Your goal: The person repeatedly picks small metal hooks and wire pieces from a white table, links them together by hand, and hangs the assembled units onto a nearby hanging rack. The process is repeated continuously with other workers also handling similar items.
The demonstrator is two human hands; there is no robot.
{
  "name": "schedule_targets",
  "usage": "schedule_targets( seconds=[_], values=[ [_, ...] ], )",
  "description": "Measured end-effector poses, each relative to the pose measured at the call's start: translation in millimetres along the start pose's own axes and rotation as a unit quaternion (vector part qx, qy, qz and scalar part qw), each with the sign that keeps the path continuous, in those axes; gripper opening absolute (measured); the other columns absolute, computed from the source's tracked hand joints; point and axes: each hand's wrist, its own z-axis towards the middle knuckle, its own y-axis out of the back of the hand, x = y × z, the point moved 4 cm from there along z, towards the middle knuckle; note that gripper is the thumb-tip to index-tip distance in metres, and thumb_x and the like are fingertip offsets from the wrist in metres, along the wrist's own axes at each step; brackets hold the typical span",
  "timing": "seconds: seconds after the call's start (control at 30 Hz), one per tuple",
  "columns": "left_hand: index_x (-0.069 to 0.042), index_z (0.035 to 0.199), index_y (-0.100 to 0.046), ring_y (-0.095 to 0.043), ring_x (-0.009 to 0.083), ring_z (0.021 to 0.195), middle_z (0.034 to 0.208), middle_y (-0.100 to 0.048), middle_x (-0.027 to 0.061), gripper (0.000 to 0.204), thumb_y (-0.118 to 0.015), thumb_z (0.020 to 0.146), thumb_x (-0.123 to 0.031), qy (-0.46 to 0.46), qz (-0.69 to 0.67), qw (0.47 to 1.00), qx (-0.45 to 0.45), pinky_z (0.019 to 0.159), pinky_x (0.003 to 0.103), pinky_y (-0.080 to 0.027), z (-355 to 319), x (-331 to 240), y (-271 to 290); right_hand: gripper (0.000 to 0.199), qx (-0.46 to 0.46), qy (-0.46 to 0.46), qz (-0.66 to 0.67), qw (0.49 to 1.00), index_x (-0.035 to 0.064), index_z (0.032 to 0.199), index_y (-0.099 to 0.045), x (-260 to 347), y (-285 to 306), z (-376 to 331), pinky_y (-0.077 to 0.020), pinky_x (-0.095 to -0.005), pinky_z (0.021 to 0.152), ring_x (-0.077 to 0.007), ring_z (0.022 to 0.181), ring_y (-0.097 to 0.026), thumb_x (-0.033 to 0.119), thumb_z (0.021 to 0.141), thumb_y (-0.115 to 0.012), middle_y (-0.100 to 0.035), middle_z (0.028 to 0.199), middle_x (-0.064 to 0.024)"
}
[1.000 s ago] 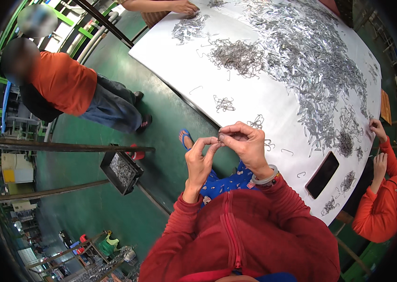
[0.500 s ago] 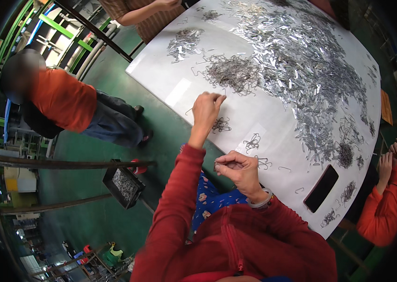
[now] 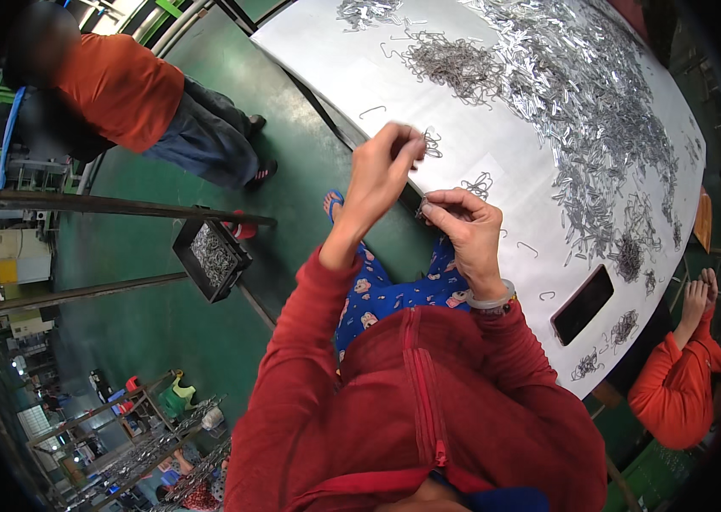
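Note:
My left hand (image 3: 388, 169) is raised over the table's edge beside a small cluster of wire hooks (image 3: 434, 143). Its thumb and fingers are curled together, partly smeared by motion; what lies between them cannot be made out. Close by on the right, my right hand (image 3: 473, 229) pinches a small metal piece (image 3: 422, 206) between thumb and forefinger, just off the edge. Another little group of wire hooks (image 3: 478, 185) lies behind that hand. Single hooks, such as one bent wire hook (image 3: 527, 248), rest on the white tabletop (image 3: 505, 282).
Farther back spread a tangled pile of wire hooks (image 3: 454, 68) and a large heap of flat metal pieces (image 3: 582, 111). A dark phone (image 3: 583, 305) lies at right. One person in orange (image 3: 126, 90) stands left; another's orange sleeve (image 3: 676, 388) shows right. A black crate (image 3: 214, 256) holds metal parts.
My left hand has come back from near the big hook pile to the table's edge, closer to my right hand. The right hand keeps its pinch. The whole view has shifted.

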Motion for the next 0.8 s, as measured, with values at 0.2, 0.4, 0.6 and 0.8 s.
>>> schedule_targets(
  seconds=[0.2, 0.4, 0.6, 0.8],
  values=[
    [0.003, 0.093, -0.062, -0.062, 0.0163, 0.076, 0.087, -0.064, 0.0103, 0.009, -0.061, 0.088, -0.004, -0.073, -0.059, 0.995, -0.015, 0.069, 0.028, -0.049, -66.2, -31.2, 8.3, 0.014, -0.017, 0.013, -0.005, 1.0, -0.0047, 0.097, -0.069, 0.4, -0.4, -6.8, -0.0533, -0.0219, 0.071, -0.0114, 0.077, -0.065, -0.005, 0.083, -0.068, -0.069, 0.087, -0.0073],
    [0.002, 0.093, -0.062, -0.062, 0.0202, 0.079, 0.087, -0.063, 0.0114, 0.007, -0.06, 0.087, -0.002, -0.096, -0.002, 0.993, -0.066, 0.074, 0.031, -0.049, -73.1, -19.7, 0.6, 0.014, -0.016, 0.046, -0.023, 0.999, -0.0021, 0.097, -0.071, 2.9, -5.1, -14.1, -0.0526, -0.0224, 0.075, -0.0102, 0.082, -0.065, -0.004, 0.083, -0.067, -0.071, 0.09, -0.0053],
    [0.001, 0.102, -0.056, -0.059, 0.0117, 0.086, 0.097, -0.065, 0.0081, 0.007, -0.052, 0.096, 0.0, -0.022, -0.089, 0.992, -0.083, 0.079, 0.025, -0.048, -83.1, -12.7, -5.4, 0.019, 0.021, 0.201, -0.148, 0.968, 0.0014, 0.099, -0.072, 11.2, -9.0, -13.6, -0.0522, -0.0254, 0.07, -0.0128, 0.079, -0.066, -0.002, 0.081, -0.07, -0.07, 0.087, -0.01],
    [0.001, 0.096, -0.057, -0.061, 0.0125, 0.082, 0.089, -0.067, 0.0096, 0.003, -0.053, 0.095, 0.001, 0.007, -0.086, 0.991, -0.103, 0.078, 0.026, -0.049, -87.5, -5.1, 5.8, 0.023, -0.142, 0.162, -0.36, 0.908, 0.0032, 0.111, -0.07, 27.8, 129.4, 61.4, -0.0525, -0.0253, 0.062, -0.0135, 0.079, -0.069, 0.007, 0.088, -0.064, -0.073, 0.094, -0.0102]
  ],
)
